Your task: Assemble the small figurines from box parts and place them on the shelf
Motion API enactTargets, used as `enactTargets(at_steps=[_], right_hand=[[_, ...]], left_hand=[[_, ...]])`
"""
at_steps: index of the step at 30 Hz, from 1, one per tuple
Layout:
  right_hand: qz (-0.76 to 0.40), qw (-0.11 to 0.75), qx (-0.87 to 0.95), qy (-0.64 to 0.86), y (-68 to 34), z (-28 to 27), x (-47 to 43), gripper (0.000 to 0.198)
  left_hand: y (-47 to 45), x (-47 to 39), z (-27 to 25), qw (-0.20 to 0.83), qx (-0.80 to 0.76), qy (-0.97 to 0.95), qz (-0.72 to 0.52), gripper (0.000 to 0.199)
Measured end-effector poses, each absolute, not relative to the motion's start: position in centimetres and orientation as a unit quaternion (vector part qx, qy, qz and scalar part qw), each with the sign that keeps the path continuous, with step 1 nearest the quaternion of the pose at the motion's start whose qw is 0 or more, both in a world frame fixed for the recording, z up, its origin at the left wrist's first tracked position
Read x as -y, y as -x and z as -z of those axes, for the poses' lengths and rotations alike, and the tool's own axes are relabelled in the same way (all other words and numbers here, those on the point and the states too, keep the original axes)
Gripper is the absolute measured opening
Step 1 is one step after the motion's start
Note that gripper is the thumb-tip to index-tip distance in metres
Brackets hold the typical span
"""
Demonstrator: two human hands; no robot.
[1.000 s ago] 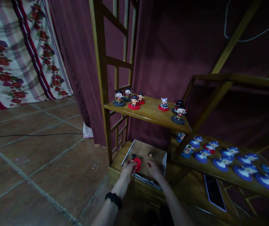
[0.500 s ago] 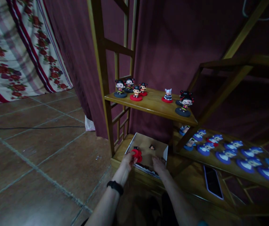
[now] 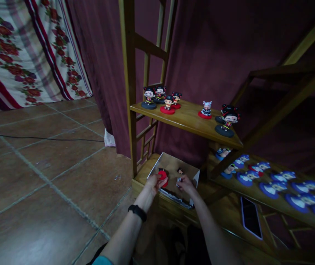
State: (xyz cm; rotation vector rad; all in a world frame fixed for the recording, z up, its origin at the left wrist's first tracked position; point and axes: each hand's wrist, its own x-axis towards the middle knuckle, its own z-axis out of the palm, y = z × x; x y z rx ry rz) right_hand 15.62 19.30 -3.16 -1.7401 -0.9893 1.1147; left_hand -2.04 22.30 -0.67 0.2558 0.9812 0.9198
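Over a shallow cardboard box (image 3: 196, 179) on the low shelf, my left hand (image 3: 154, 183) is closed on a red round base (image 3: 163, 176); more red shows below it, and I cannot tell whether that is a second base. My right hand (image 3: 186, 184), inside the box, pinches a small pale figurine (image 3: 178, 181) whose details are too small to make out. A tiny dark-haired figurine piece (image 3: 179, 170) lies on the box floor between and beyond my hands. Something small and dark is partly hidden behind the red base.
Above the box, a wooden shelf (image 3: 185, 119) bears several figurines on red or dark bases. Blue-based figurines (image 3: 273, 187) stand in rows on the right shelf. A phone (image 3: 251, 217) lies below them. A wooden post (image 3: 129, 84) rises at left.
My right hand has lifted slightly from the box floor, and a pale figurine now shows in its fingertips. My left hand keeps the red base, turned a little. The view has shifted slightly.
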Motion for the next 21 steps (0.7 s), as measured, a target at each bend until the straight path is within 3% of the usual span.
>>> enactTargets(at_steps=[2,6,21], right_hand=[[-0.512,0.479,0.319,0.637,-15.1,2.4,-19.6,0.026],[-0.58,0.531,0.284,0.549,-14.5,1.0,-19.5,0.024],[-0.622,0.524,0.257,0.522,-14.1,1.0,-19.6,0.019]], left_hand=[[2.0,-22.3,0.8,0.771,-0.455,-0.116,-0.43,0.017],[1.8,-22.2,0.8,0.78,-0.45,-0.117,-0.42,0.013],[1.0,-21.7,0.9,0.818,-0.402,-0.11,-0.396,0.015]])
